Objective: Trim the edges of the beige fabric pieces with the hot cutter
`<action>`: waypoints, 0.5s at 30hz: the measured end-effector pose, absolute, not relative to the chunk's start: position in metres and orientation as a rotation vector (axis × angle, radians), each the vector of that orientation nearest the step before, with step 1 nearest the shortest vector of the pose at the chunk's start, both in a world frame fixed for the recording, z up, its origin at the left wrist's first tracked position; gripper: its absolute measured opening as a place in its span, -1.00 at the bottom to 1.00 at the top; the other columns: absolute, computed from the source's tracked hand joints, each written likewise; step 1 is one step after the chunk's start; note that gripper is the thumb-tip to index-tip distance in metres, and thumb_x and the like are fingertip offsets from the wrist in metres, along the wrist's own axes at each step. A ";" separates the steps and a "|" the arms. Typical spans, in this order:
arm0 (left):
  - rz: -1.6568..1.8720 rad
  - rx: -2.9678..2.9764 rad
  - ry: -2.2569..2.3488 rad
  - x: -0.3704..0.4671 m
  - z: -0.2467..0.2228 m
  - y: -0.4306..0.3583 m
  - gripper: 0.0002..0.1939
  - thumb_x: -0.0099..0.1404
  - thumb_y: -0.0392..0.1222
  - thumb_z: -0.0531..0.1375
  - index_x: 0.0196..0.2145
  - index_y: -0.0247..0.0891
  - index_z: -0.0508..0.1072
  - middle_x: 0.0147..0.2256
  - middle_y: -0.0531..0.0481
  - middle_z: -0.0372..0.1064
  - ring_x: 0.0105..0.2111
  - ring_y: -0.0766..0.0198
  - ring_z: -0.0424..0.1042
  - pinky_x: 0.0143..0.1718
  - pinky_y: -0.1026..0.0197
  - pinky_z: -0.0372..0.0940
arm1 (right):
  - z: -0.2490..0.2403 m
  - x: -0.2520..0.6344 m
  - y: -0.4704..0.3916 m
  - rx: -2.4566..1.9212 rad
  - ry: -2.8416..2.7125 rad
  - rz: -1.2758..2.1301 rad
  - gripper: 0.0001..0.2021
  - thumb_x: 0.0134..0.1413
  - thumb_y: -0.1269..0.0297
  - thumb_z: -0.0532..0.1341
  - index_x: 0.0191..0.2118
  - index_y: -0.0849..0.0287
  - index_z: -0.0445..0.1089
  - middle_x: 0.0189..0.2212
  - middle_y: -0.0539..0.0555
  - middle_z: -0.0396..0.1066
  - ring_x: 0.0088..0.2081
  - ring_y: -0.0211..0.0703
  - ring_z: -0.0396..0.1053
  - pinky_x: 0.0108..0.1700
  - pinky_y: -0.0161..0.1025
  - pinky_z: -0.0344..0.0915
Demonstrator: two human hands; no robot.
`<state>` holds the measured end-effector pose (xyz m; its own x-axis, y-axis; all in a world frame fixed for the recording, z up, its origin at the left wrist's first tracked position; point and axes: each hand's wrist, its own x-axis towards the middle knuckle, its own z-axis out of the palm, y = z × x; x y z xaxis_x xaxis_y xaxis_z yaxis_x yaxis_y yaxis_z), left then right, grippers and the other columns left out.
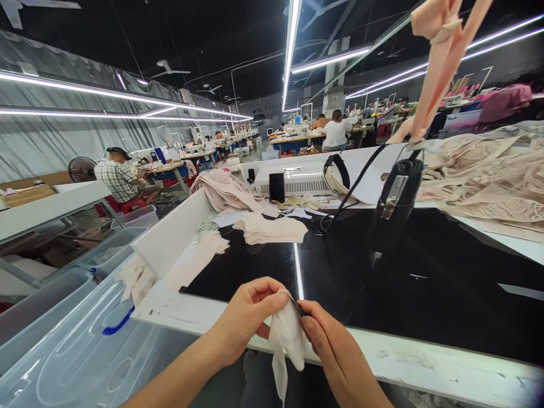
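The desk carries a black panel, with a pale stack near the panel's far left corner. The left hand, reaching in from the left with knuckles raised, pinches the cloth between thumb and fingers; the right hand, angled inward opposite, grips a slim dark tool. The cloth hangs at the desk's near edge, left of its middle. Because it appears held only at its upper end, a loosened pinch could let it drop past that edge. The tool points toward the left thumb: a slip might nick skin or snag fabric. Its tip type cannot be told.
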<state>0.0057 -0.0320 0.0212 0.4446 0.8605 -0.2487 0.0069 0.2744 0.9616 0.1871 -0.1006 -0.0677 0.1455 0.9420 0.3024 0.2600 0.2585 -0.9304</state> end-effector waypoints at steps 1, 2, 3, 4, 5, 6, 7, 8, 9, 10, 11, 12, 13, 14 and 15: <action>0.710 1.150 0.949 0.006 0.021 -0.032 -0.10 -0.06 0.63 0.73 -0.28 -0.21 0.55 -0.36 0.10 0.41 -0.38 0.31 0.39 -0.44 0.30 0.49 | -0.068 0.188 -0.100 -1.247 -1.370 0.729 -0.32 0.71 -0.43 0.05 0.07 -0.04 0.76 -0.28 0.06 0.66 -0.25 0.01 0.62 -0.03 -0.17 0.69; 0.714 1.147 0.948 0.006 0.021 -0.032 -0.10 -0.06 0.63 0.73 -0.28 -0.21 0.55 -0.37 0.10 0.41 -0.38 0.31 0.38 -0.44 0.31 0.48 | -0.069 0.188 -0.100 -1.256 -1.376 0.722 -0.32 0.72 -0.42 0.05 0.07 -0.05 0.76 -0.30 0.05 0.63 -0.28 0.00 0.59 -0.03 -0.17 0.69; 0.719 1.142 0.947 0.006 0.020 -0.032 -0.10 -0.06 0.62 0.74 -0.28 -0.21 0.55 -0.37 0.11 0.40 -0.38 0.31 0.38 -0.44 0.31 0.48 | -0.069 0.188 -0.100 -1.268 -1.377 0.720 -0.32 0.72 -0.42 0.04 0.07 -0.05 0.76 -0.32 0.04 0.60 -0.30 0.00 0.56 -0.04 -0.17 0.69; 0.722 1.139 0.944 0.006 0.020 -0.032 -0.10 -0.06 0.62 0.74 -0.29 -0.21 0.55 -0.37 0.11 0.40 -0.39 0.32 0.37 -0.45 0.32 0.47 | -0.070 0.188 -0.100 -1.278 -1.375 0.721 -0.31 0.72 -0.43 0.04 0.08 -0.05 0.77 -0.35 0.02 0.57 -0.32 -0.01 0.53 -0.03 -0.17 0.69; 0.723 1.136 0.942 0.006 0.020 -0.032 -0.11 -0.05 0.61 0.74 -0.29 -0.21 0.54 -0.38 0.11 0.39 -0.39 0.32 0.36 -0.45 0.33 0.45 | -0.071 0.188 -0.100 -1.286 -1.369 0.725 -0.31 0.71 -0.45 0.05 0.09 -0.05 0.77 -0.36 0.01 0.54 -0.34 -0.02 0.51 -0.02 -0.17 0.69; 0.725 1.134 0.939 0.006 0.020 -0.032 -0.11 -0.05 0.61 0.75 -0.29 -0.21 0.54 -0.38 0.12 0.39 -0.39 0.33 0.35 -0.46 0.34 0.44 | -0.071 0.188 -0.100 -1.288 -1.364 0.730 -0.30 0.70 -0.46 0.05 0.09 -0.05 0.77 -0.37 0.00 0.52 -0.35 -0.02 0.49 -0.01 -0.16 0.69; 0.726 1.132 0.937 0.006 0.019 -0.032 -0.11 -0.06 0.61 0.75 -0.29 -0.21 0.54 -0.38 0.12 0.38 -0.40 0.33 0.34 -0.47 0.34 0.43 | -0.071 0.188 -0.099 -1.285 -1.358 0.734 -0.29 0.69 -0.48 0.05 0.09 -0.05 0.77 -0.36 0.01 0.53 -0.34 -0.02 0.49 0.00 -0.16 0.68; 0.725 1.132 0.936 0.006 0.019 -0.032 -0.10 -0.06 0.62 0.75 -0.29 -0.21 0.54 -0.39 0.12 0.37 -0.40 0.33 0.34 -0.47 0.34 0.43 | -0.072 0.188 -0.099 -1.279 -1.354 0.740 -0.29 0.69 -0.48 0.05 0.08 -0.05 0.77 -0.34 0.02 0.55 -0.32 -0.01 0.51 0.00 -0.16 0.68; 0.726 1.133 0.937 0.006 0.019 -0.032 -0.10 -0.06 0.62 0.75 -0.29 -0.21 0.54 -0.39 0.13 0.37 -0.40 0.33 0.33 -0.47 0.34 0.44 | -0.072 0.187 -0.099 -1.271 -1.353 0.745 -0.29 0.69 -0.48 0.05 0.07 -0.04 0.77 -0.32 0.03 0.57 -0.30 -0.01 0.52 -0.01 -0.16 0.67; 0.726 1.134 0.939 0.005 0.019 -0.032 -0.10 -0.06 0.62 0.75 -0.29 -0.20 0.54 -0.39 0.13 0.36 -0.40 0.33 0.33 -0.46 0.33 0.45 | -0.073 0.187 -0.098 -1.265 -1.356 0.750 -0.29 0.69 -0.47 0.05 0.07 -0.04 0.76 -0.31 0.04 0.58 -0.29 -0.01 0.53 -0.02 -0.17 0.67; 0.727 1.134 0.943 0.005 0.019 -0.032 -0.10 -0.06 0.63 0.74 -0.29 -0.20 0.54 -0.39 0.13 0.36 -0.40 0.33 0.33 -0.46 0.33 0.47 | -0.073 0.187 -0.098 -1.262 -1.360 0.754 -0.30 0.70 -0.47 0.05 0.07 -0.04 0.76 -0.31 0.04 0.57 -0.29 -0.01 0.52 -0.03 -0.17 0.66; 0.726 1.135 0.947 0.005 0.019 -0.032 -0.09 -0.07 0.63 0.74 -0.29 -0.21 0.54 -0.39 0.13 0.36 -0.40 0.33 0.33 -0.45 0.33 0.47 | -0.074 0.187 -0.097 -1.262 -1.365 0.759 -0.30 0.70 -0.46 0.05 0.07 -0.04 0.76 -0.34 0.02 0.54 -0.32 -0.02 0.49 -0.03 -0.16 0.66; 0.725 1.135 0.951 0.005 0.018 -0.032 -0.09 -0.07 0.64 0.74 -0.29 -0.20 0.54 -0.39 0.13 0.36 -0.40 0.33 0.33 -0.45 0.33 0.47 | -0.075 0.187 -0.097 -1.266 -1.370 0.763 -0.31 0.70 -0.46 0.06 0.07 -0.04 0.76 -0.36 0.01 0.50 -0.35 -0.03 0.45 -0.03 -0.16 0.67; 0.724 1.133 0.954 0.005 0.018 -0.032 -0.09 -0.07 0.64 0.74 -0.29 -0.20 0.54 -0.39 0.13 0.36 -0.40 0.33 0.33 -0.45 0.33 0.47 | -0.076 0.187 -0.096 -1.273 -1.374 0.765 -0.31 0.70 -0.46 0.06 0.08 -0.04 0.76 -0.39 -0.02 0.46 -0.38 -0.04 0.40 -0.01 -0.15 0.67; 0.725 1.131 0.955 0.005 0.018 -0.032 -0.09 -0.08 0.64 0.74 -0.30 -0.20 0.53 -0.39 0.13 0.35 -0.40 0.33 0.33 -0.46 0.33 0.46 | -0.077 0.188 -0.096 -1.282 -1.375 0.766 -0.31 0.69 -0.46 0.06 0.08 -0.04 0.76 -0.40 -0.03 0.43 -0.40 -0.05 0.36 0.01 -0.14 0.67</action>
<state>0.0053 -0.0317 0.0185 0.4298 0.8670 -0.2522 -0.0106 0.2842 0.9587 0.1877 -0.0958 -0.0768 0.1320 0.9557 0.2631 0.2792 0.2189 -0.9349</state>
